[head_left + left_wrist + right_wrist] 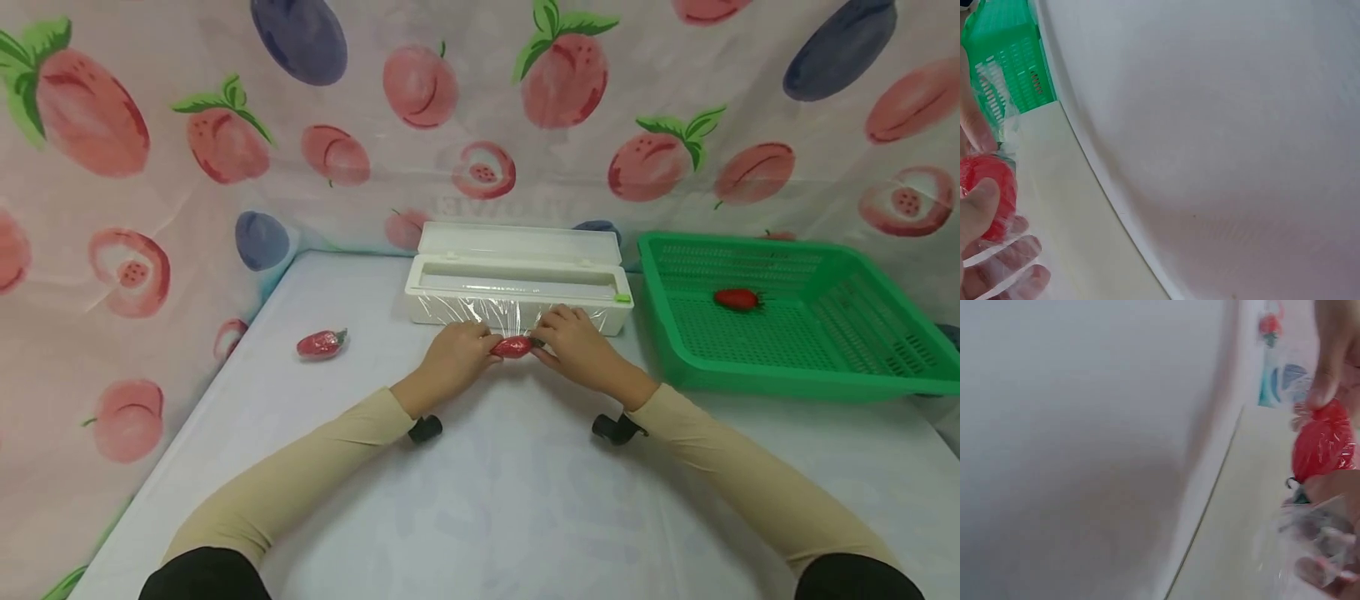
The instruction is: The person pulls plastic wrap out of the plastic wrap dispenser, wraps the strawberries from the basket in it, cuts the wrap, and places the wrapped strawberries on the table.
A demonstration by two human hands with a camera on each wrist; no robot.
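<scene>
A red fruit with a green top, strawberry-like in shape [513, 347], is wrapped in clear cling film [504, 313] in front of a white film dispenser box [617, 318]. My left hand [459, 354] pinches its plain end, thumb pressed on the red side in the left wrist view. On the green-topped end, my right hand [577, 346] grips fruit and film together; crumpled film bunches around those fingers in the right wrist view. The film still runs from the fruit up to the box front. The fruit's underside is hidden.
Another film-wrapped red fruit [321, 344] lies on the white table at the left. At the right stands a green mesh basket [750, 377] with one red fruit [737, 299] inside. The dispenser's lid [517, 242] is raised against the fruit-patterned backdrop.
</scene>
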